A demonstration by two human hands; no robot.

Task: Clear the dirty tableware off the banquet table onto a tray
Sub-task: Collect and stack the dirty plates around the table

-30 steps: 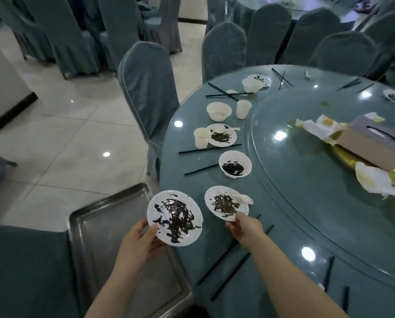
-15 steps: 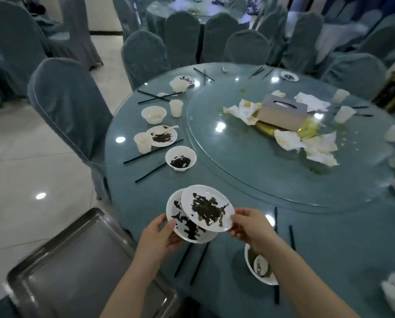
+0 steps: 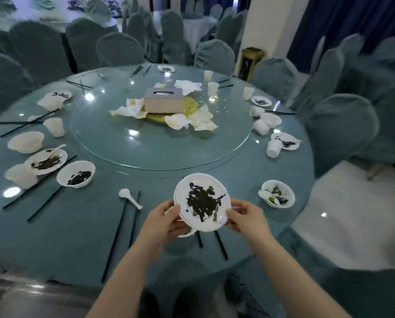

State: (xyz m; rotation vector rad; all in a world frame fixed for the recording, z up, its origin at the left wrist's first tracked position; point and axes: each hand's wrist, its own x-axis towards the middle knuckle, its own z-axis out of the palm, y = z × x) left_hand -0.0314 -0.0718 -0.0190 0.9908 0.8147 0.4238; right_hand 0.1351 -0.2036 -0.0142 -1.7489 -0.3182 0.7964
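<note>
Now stacked | both hands (image 3: 205, 222) grip plates (image 3: 202, 201) | tray (image 3: 19, 297) apparently nearer

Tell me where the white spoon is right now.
The white spoon lies on the table left of the held plates, beside a pair of black chopsticks.

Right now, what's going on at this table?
A person is clearing a banquet table. Both hands, left hand and right hand, hold a small stack of dirty plates above the near edge. Bowls, cups, chopsticks and a spoon are still on the table. A corner of the metal tray shows at lower left, and none of the tableware shows on it.
</note>
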